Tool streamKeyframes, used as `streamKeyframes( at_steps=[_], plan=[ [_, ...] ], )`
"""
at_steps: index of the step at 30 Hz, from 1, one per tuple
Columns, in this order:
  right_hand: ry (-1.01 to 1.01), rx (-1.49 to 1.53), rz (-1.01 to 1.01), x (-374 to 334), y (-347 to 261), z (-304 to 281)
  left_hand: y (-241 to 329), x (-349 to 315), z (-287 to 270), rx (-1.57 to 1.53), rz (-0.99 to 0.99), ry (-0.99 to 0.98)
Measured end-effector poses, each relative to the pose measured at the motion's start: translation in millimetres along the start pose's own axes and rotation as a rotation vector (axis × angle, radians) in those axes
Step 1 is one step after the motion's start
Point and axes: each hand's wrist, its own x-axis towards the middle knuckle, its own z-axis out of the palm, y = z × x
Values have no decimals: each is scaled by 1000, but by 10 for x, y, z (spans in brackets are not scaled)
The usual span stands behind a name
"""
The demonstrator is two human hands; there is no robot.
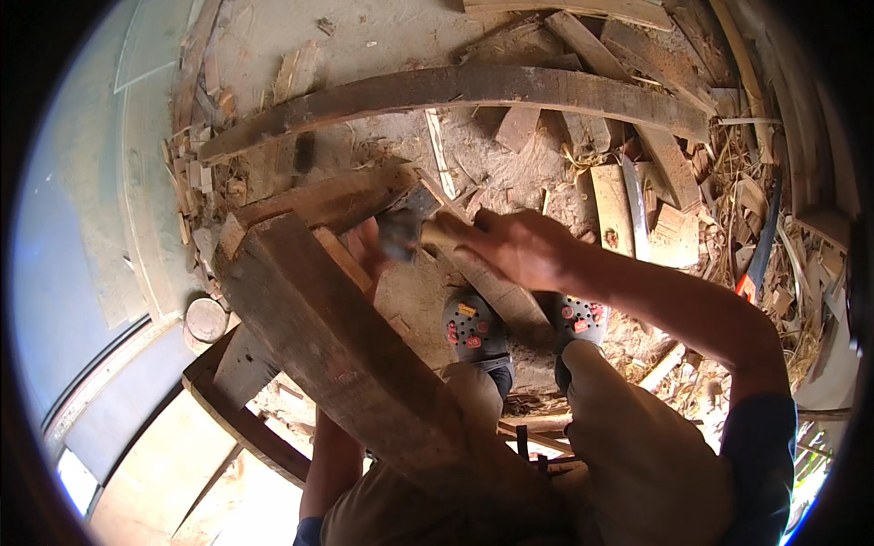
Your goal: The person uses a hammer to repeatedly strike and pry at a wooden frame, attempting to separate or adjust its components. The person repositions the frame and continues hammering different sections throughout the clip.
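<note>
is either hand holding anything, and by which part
Right hand: a hammer-like tool, by its wooden handle; the head is blurred. Left hand: partly hidden behind the timber, so its hold cannot be told.

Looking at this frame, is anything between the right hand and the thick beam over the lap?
Yes, in this view: going from the right hand toward the thick beam, first its gripped, blurred tool, then the partly hidden left hand. Depth is hard to judge.

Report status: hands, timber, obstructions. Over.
Right hand gripping wooden-handled tool, its head blurred. Left hand partly hidden behind thick beam, grip unclear. Beam also covers part of left forearm. Wood scraps litter floor at right.
</note>
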Motion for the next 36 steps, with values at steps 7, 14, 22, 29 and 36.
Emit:
streamKeyframes(
  at_steps=[7,14,22,29,36],
  plan=[
    [-279,371,321,-116,171,-82,849,520,130,-41,-161,72],
    [93,547,485,-810,-48,294,602,-326,297,77,-383,350],
    [182,177,533,-1551,321,808,1952,-732,-463,-206,-605,198],
    [-10,96,453,-1150,524,-20,3312,-1469,-1920,-469,-432,471],
    [-161,497,364,-309,-916,-2526,2896,-2578,-2428,274,-823,1018]
  ],
)
